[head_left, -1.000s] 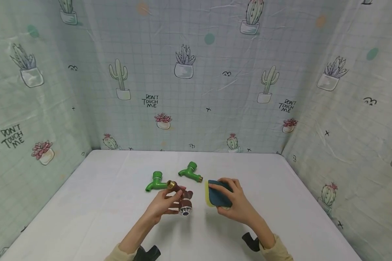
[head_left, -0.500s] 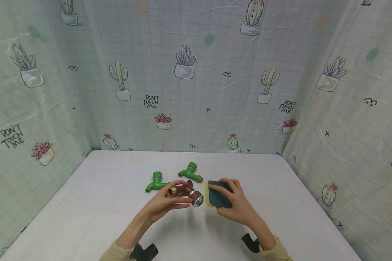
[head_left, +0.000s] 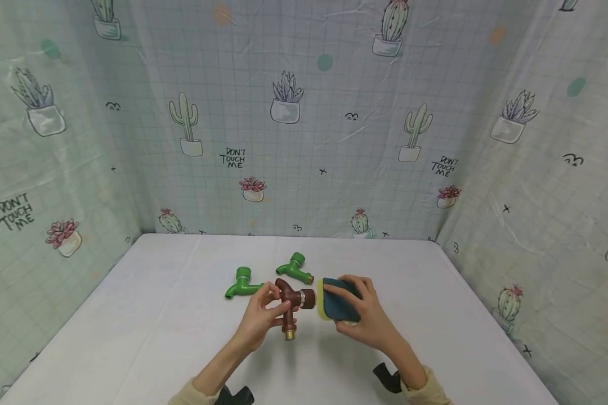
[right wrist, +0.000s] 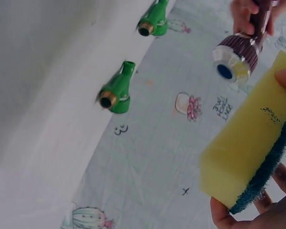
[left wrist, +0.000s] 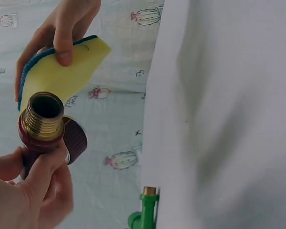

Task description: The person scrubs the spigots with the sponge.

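While the left hand (head_left: 259,322) grips a brown tap (head_left: 290,298) with a threaded brass end above the white table (head_left: 132,332), the right hand (head_left: 369,318) clasps a sponge (head_left: 340,302), smooth yellow foam backed with coarse blue fibre, just to the tap's right; whether they touch is hard to tell. Beyond lie two glossy green taps, the left green tap (head_left: 242,283) partly hidden by fingers, the right green tap (head_left: 295,268) farther away.

sponge print (right wrist: 270,115): illegible | green tap (left wrist: 148,212): cropped (left wrist view)

Head view faces forward and down; closer wrist views share the sponge (right wrist: 252,140).
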The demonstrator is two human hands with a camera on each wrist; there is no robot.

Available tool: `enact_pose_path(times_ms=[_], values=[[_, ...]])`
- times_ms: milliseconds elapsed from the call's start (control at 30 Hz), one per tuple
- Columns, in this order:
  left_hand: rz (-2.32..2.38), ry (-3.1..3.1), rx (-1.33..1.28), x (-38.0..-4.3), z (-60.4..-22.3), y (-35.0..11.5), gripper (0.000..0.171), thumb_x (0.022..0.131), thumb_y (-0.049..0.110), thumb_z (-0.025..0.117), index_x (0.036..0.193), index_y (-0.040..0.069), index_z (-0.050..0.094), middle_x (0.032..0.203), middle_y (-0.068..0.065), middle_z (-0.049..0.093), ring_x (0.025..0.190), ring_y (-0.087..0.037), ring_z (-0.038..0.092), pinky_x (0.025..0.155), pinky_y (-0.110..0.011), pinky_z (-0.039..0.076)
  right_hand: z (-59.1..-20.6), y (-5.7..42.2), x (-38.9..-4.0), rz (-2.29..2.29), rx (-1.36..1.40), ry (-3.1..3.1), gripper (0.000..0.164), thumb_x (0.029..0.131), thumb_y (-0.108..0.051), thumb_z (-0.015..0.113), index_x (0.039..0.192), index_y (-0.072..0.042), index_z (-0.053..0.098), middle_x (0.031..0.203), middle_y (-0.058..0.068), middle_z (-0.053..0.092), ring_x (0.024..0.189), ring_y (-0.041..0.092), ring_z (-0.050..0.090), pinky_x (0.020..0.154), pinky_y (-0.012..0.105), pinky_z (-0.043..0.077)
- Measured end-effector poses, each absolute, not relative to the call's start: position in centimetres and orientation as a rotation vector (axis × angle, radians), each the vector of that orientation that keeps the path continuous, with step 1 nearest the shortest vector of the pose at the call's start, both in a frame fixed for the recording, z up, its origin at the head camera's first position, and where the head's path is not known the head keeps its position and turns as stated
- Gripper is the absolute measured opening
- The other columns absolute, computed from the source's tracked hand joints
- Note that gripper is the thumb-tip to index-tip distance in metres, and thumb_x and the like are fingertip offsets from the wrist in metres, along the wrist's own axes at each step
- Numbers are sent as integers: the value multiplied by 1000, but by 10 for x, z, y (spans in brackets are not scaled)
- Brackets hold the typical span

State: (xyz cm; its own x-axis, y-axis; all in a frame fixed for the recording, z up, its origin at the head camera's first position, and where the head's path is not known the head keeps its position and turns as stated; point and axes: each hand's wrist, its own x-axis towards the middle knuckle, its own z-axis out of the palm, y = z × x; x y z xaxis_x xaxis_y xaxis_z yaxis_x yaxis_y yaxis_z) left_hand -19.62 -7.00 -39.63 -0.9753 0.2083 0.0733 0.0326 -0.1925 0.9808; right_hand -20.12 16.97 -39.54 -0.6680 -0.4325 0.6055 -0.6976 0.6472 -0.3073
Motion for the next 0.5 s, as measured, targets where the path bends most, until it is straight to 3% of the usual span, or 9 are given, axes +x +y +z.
enact_pose_path(times_ms=[267,500], values=[[2304,2037,264,-193,-398,-60,31,81,-5,59,104,1,38,106,-28,55,77,-22,65,62,-41,56,-396,155,-204,476,973,-2313,70,64,-27,72,127,-38,45,127,3,43,110,19,32,76,38,38],[2321,2060,205,-190,-393,-65,29,83,-8,53,112,-4,47,113,-29,51,87,-23,62,65,-43,56,-389,164,-211,426,868,-2260,69,61,-21,72,124,-35,49,126,5,43,108,21,34,73,40,34]])
